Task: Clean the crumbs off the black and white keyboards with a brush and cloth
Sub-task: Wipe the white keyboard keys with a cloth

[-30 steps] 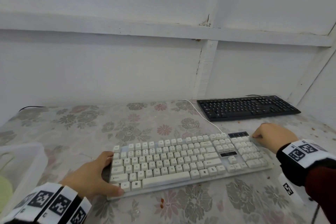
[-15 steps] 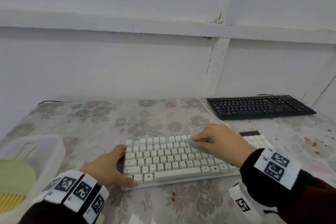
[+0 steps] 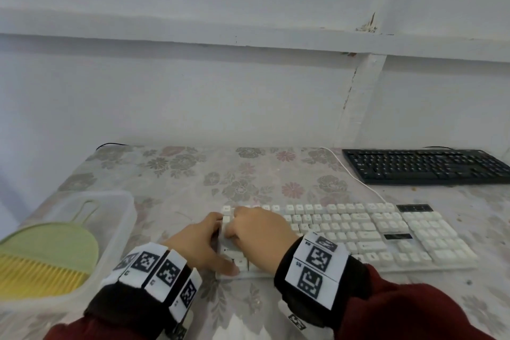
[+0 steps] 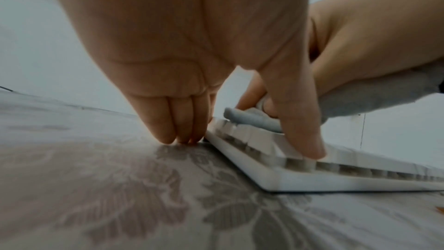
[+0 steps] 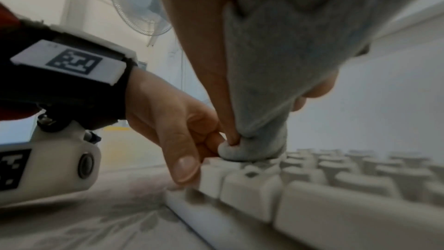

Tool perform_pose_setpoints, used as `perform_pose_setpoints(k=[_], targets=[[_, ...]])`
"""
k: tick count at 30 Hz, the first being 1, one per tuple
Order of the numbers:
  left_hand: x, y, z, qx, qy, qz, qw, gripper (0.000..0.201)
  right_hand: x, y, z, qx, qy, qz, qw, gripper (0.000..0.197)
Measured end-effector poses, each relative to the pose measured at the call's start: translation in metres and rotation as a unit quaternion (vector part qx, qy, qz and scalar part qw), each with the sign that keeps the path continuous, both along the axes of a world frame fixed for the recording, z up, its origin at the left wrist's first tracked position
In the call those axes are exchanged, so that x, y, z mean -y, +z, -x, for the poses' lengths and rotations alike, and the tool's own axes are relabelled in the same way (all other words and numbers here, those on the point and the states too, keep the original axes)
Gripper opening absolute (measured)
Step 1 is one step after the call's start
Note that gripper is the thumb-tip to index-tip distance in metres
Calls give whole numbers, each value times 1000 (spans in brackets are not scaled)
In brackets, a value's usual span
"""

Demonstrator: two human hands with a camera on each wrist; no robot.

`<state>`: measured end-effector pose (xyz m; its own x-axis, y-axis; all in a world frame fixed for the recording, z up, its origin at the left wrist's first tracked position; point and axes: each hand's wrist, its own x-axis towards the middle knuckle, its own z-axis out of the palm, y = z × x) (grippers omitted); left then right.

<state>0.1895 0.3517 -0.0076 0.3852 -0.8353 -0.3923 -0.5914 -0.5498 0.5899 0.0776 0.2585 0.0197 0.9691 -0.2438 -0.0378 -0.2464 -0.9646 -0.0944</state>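
The white keyboard [image 3: 358, 232] lies across the near part of the floral tablecloth. My left hand [image 3: 212, 243] steadies its left end: straight fingers [image 4: 168, 130] stand against the side edge and the thumb [image 4: 305, 140] presses on the front row of keys. My right hand [image 3: 248, 229] grips a bunched grey cloth [image 5: 276, 64] and pushes it onto the keys at the keyboard's left end, right beside the left hand. The black keyboard [image 3: 425, 165] sits at the back right. A green brush with yellow bristles [image 3: 47, 257] lies in a tub on the left.
The clear plastic tub [image 3: 118, 218] stands at the left table edge. The white keyboard's cable [image 3: 356, 176] runs back toward the wall. Small brown crumbs [image 3: 413, 189] dot the cloth in front of the black keyboard. A wall rises behind the table.
My right hand has swept the cloth from the right end of the white keyboard, over the middle, to its left end. The left hand has stayed on the left corner.
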Motion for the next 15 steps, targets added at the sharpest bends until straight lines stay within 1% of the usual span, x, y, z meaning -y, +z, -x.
perform_pose_setpoints(k=[2, 4, 8, 12, 15], targets=[[-1, 0, 0, -11, 7, 4, 1000, 92, 7, -1, 6, 8, -12, 2, 1000, 22], [-1, 1, 1, -17, 11, 7, 1000, 92, 16, -2, 13, 6, -26, -5, 1000, 30], [-1, 1, 2, -19, 10, 2, 1000, 91, 39, -3, 36, -31, -53, -26, 998, 40], [-1, 0, 2, -17, 18, -1, 1000, 94, 51, 7, 45, -55, -79, 4, 995, 31], [-1, 0, 1, -9, 14, 3, 1000, 92, 40, 18, 34, -27, -67, -21, 997, 30]])
